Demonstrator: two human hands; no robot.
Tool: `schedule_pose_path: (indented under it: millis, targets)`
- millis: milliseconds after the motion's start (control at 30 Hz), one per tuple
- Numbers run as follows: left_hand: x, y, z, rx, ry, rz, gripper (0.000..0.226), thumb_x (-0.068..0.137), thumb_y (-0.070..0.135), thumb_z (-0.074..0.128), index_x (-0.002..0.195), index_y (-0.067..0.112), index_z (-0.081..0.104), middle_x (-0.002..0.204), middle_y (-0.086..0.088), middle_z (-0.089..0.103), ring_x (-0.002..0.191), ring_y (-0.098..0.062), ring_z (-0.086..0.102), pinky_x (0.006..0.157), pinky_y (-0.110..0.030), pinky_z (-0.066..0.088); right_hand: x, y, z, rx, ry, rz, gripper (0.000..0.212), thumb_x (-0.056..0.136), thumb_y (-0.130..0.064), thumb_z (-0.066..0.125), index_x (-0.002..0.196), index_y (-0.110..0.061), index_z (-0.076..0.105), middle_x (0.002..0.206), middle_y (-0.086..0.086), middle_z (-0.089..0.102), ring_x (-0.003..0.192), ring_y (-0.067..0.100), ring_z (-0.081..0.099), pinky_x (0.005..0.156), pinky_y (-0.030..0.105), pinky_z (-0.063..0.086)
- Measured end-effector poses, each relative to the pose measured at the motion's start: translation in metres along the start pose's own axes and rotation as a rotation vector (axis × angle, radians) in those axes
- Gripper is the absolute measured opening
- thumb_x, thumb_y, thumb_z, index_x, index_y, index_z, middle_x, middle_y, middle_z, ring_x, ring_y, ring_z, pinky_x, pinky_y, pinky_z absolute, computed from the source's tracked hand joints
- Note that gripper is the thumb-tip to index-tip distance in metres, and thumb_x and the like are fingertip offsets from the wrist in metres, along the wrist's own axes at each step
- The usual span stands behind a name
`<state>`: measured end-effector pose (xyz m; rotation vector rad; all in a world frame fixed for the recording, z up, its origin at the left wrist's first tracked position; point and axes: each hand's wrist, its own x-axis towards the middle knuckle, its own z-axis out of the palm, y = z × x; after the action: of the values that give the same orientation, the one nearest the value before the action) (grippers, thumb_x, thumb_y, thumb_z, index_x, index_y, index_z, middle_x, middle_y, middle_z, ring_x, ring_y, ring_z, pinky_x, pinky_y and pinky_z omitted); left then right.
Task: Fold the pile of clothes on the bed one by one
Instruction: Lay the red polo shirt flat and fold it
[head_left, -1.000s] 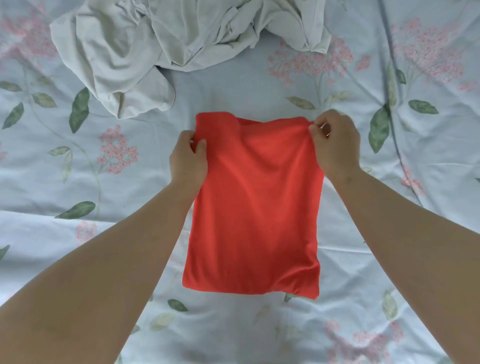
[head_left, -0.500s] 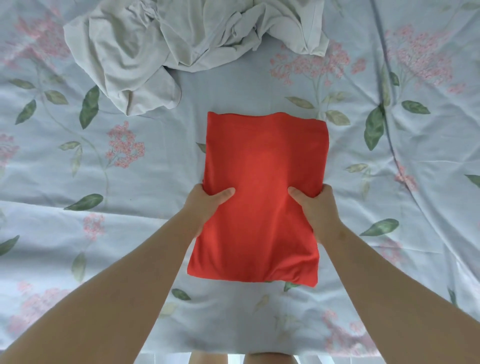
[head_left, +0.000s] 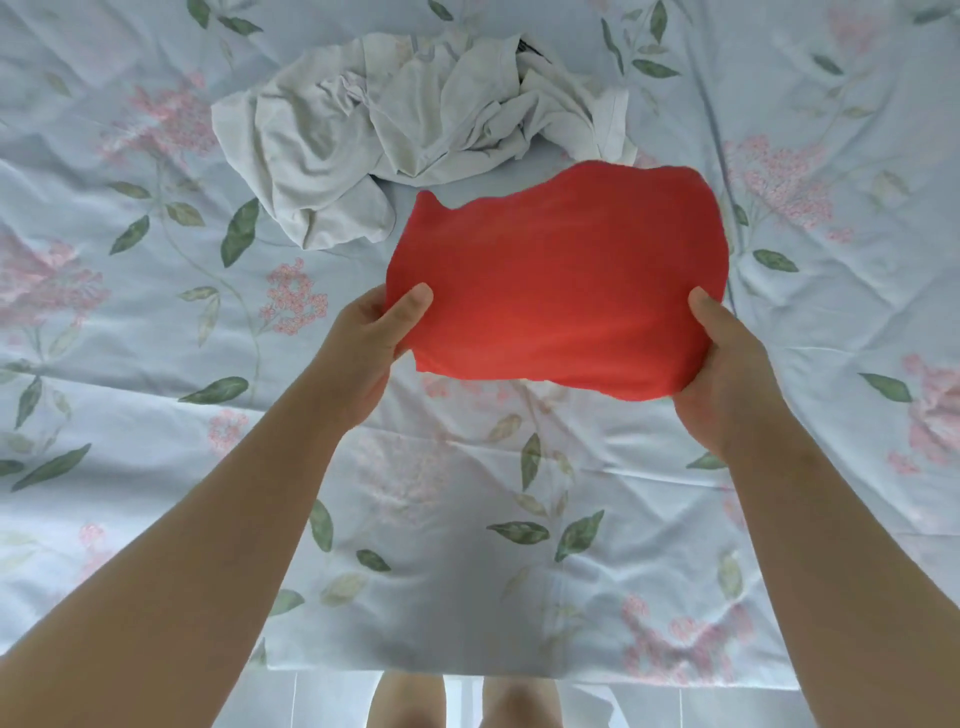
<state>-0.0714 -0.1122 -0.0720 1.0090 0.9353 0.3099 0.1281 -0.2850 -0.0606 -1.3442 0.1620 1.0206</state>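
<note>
Holding the folded red garment (head_left: 561, 280) clear of the bed (head_left: 156, 374), over the floral sheet, with the far edge wavy and uneven. Pinched at the left edge by the left hand (head_left: 363, 353), thumb on top and fingers (head_left: 376, 312) curled beneath. Pinched at the right edge by the right hand (head_left: 727, 374), thumb pressed on top, the rest tucked under the cloth and hidden. Just beyond, up and to the left: a crumpled white garment (head_left: 405, 130) heaped on the sheet, its near corner meeting the red top edge in this view; cannot tell whether touching. Below the mattress edge, two bare knees (head_left: 408, 696) over pale floor (head_left: 322, 696).
</note>
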Motion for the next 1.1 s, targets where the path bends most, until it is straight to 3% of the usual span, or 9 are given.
schedule_pose_path:
  millis: [133,233,333,500,600,767,833,933,1100]
  targets:
    - [-0.032,-0.032,-0.009,0.164,0.046,-0.113,0.025,0.079,0.04,0.07,0.098,0.025,0.064,0.098,0.009,0.073,0.1,-0.011,0.066,0.09,-0.025,0.05,-0.02,0.027,-0.021,-0.303,-0.014,0.112,0.035,0.081,-0.053,0.052,0.112,-0.038,0.052,0.105,-0.025,0.063,0.105,-0.001,0.058,0.099,0.029,0.037]
    - [-0.047,-0.08,-0.015,0.426,0.183,-0.218,0.02,0.087,0.03,0.066,0.1,0.015,0.064,0.09,0.006,0.068,0.093,-0.018,0.065,0.079,-0.025,0.051,-0.029,0.07,-0.041,-0.483,0.096,0.233,0.031,0.083,-0.036,0.064,0.109,-0.019,0.063,0.098,-0.005,0.068,0.09,0.011,0.063,0.084,0.027,0.042]
    - [-0.058,-0.121,-0.023,0.77,0.228,-0.269,0.028,0.093,0.034,0.056,0.108,0.011,0.062,0.092,-0.001,0.064,0.094,-0.027,0.062,0.079,-0.034,0.047,-0.04,0.11,-0.056,-0.577,0.202,0.312,0.02,0.087,-0.023,0.065,0.103,-0.011,0.063,0.084,-0.001,0.065,0.08,0.017,0.06,0.069,0.027,0.045]
    - [-0.052,-0.137,-0.016,0.77,0.264,-0.362,0.036,0.091,0.04,0.056,0.114,0.013,0.051,0.098,0.001,0.057,0.094,-0.023,0.056,0.075,-0.03,0.039,-0.04,0.141,-0.059,-0.534,0.286,0.362,0.038,0.087,-0.022,0.065,0.12,-0.008,0.052,0.112,0.008,0.058,0.098,0.025,0.055,0.082,0.034,0.043]
    - [-0.038,-0.128,-0.004,0.777,0.238,-0.268,0.034,0.09,0.036,0.059,0.114,0.013,0.054,0.097,0.002,0.058,0.092,-0.021,0.055,0.077,-0.031,0.042,-0.03,0.138,-0.056,-0.576,0.284,0.236,0.039,0.087,-0.028,0.066,0.12,-0.013,0.051,0.11,0.004,0.057,0.099,0.022,0.055,0.087,0.036,0.046]
    - [-0.017,-0.112,0.011,0.758,0.376,0.045,0.014,0.094,0.027,0.053,0.096,0.013,0.051,0.087,-0.005,0.057,0.081,-0.022,0.053,0.068,-0.034,0.04,-0.017,0.13,-0.048,-0.65,0.433,-0.126,0.011,0.093,-0.027,0.057,0.097,-0.018,0.052,0.077,-0.01,0.05,0.07,0.008,0.048,0.063,0.023,0.038]
    - [-0.008,-0.12,0.013,0.852,0.385,0.002,0.021,0.095,0.03,0.051,0.102,0.01,0.053,0.099,-0.006,0.056,0.094,-0.025,0.052,0.077,-0.035,0.041,-0.009,0.137,-0.046,-0.697,0.452,-0.09,0.016,0.095,-0.028,0.054,0.107,-0.018,0.053,0.086,-0.01,0.053,0.079,0.009,0.052,0.069,0.023,0.041]
    - [0.005,-0.138,0.015,0.961,0.434,-0.209,0.043,0.095,0.037,0.049,0.128,0.01,0.044,0.13,-0.012,0.044,0.12,-0.034,0.042,0.097,-0.046,0.037,0.006,0.155,-0.046,-0.763,0.502,0.066,0.038,0.096,-0.035,0.049,0.129,-0.018,0.045,0.126,0.005,0.048,0.117,0.029,0.046,0.098,0.04,0.038]
    - [0.017,-0.152,0.019,1.021,0.506,-0.296,0.052,0.095,0.041,0.047,0.133,0.007,0.034,0.135,-0.015,0.039,0.121,-0.037,0.042,0.089,-0.044,0.037,0.023,0.169,-0.046,-0.82,0.557,0.133,0.045,0.098,-0.041,0.042,0.129,-0.008,0.038,0.136,0.011,0.042,0.12,0.034,0.046,0.085,0.037,0.036]
